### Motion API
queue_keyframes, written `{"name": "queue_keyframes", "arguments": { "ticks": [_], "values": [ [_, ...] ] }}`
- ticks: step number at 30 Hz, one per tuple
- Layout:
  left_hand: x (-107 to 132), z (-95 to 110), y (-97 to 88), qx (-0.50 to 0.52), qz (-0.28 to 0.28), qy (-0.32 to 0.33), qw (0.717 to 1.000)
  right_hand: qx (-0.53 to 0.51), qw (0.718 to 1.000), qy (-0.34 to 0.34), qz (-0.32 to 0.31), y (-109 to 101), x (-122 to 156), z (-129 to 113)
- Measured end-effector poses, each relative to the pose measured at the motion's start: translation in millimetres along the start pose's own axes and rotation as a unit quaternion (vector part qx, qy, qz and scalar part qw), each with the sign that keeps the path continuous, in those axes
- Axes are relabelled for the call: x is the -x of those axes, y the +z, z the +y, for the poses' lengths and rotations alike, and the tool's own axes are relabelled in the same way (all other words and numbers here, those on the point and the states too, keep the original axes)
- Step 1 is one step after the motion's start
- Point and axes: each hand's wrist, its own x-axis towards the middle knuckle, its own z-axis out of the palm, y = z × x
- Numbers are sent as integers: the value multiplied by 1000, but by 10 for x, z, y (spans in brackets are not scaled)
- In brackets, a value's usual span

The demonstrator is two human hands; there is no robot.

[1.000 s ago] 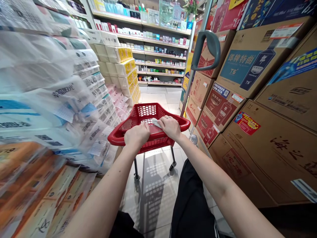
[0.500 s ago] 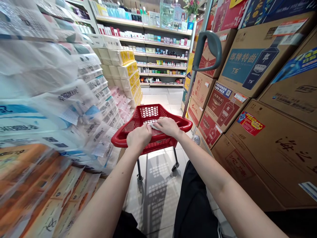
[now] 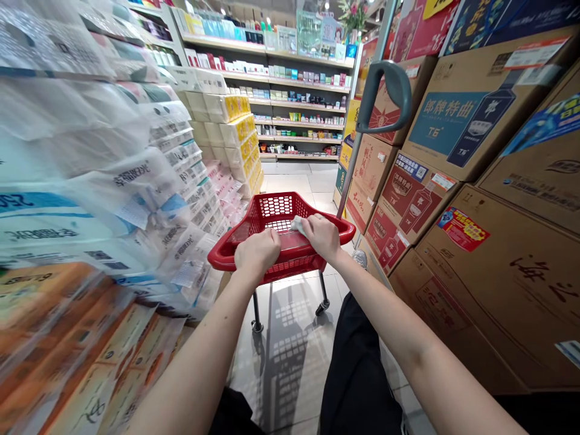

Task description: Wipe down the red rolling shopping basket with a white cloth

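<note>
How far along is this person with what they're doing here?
Done: a white slip already lies on the rim of the red wheeled shopping basket. In hand: the left hand and right hand both grasp that rim, the right over the slip. Left: wrapped tissue packs and liquor cartons stand stacked alongside, untouched.

left hand (image 3: 257, 252) bare | right hand (image 3: 321, 237) bare | black legwear (image 3: 357, 374)
</note>
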Motion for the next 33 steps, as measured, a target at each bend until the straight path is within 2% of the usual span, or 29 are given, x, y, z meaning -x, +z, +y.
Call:
{"name": "queue_keyframes", "arguments": {
  "ticks": [5, 9, 12, 16, 20, 23, 26, 30, 33],
  "values": [
    [-34, 17, 11, -14, 5, -5, 1000, -53, 992, -107, 44, 29, 259, 257],
    [-21, 22, 8, -28, -7, 30, 999, -69, 987, -137, 45, 52, 300, 409],
    [-4, -88, -25, -48, -27, 72, 996, -85, 984, -148, 43, 30, 263, 504],
    [-29, -319, -58, -104, -63, 54, 991, -98, 980, -169, 31, -34, 227, 585],
    [-55, -420, -40, -127, -60, 47, 989, -94, 969, -223, 51, 5, 272, 547],
    [-26, -396, -17, -133, -36, 45, 989, -91, 951, -276, 106, 133, 344, 428],
    [26, -339, -5, -139, -5, 45, 989, -72, 942, -304, 126, 241, 417, 267],
    [63, -279, 0, -133, 11, 43, 990, -46, 947, -299, 106, 214, 484, 129],
    [63, -271, 10, -120, 14, 43, 992, -53, 960, -260, 88, 96, 489, 135]
  ]
}}
